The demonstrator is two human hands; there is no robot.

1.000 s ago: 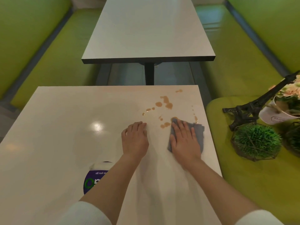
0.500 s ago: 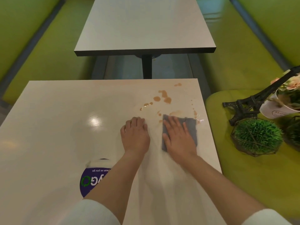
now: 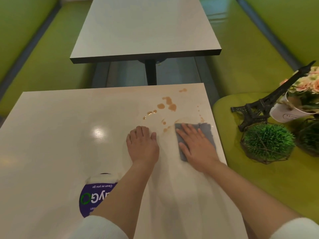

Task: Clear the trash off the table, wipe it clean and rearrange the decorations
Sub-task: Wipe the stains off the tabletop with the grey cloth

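Hands flat: right hand (image 3: pixel 198 145) presses grey cloth (image 3: pixel 208 133), left hand (image 3: pixel 142 145) on table (image 3: pixel 51 135); white pot (image 3: pixel 286 113) holds flowers (image 3: pixel 309 83)

The pale table (image 3: pixel 51 135) carries brown spills (image 3: pixel 166 105), a grey cloth (image 3: pixel 206 131) and a purple-labelled bottle (image 3: pixel 94 195).

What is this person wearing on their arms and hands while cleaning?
Both hands, left hand and right hand, are bare: no gloves, rings or watch visible. White ribbed sleeves are pushed up, leaving the forearms uncovered.
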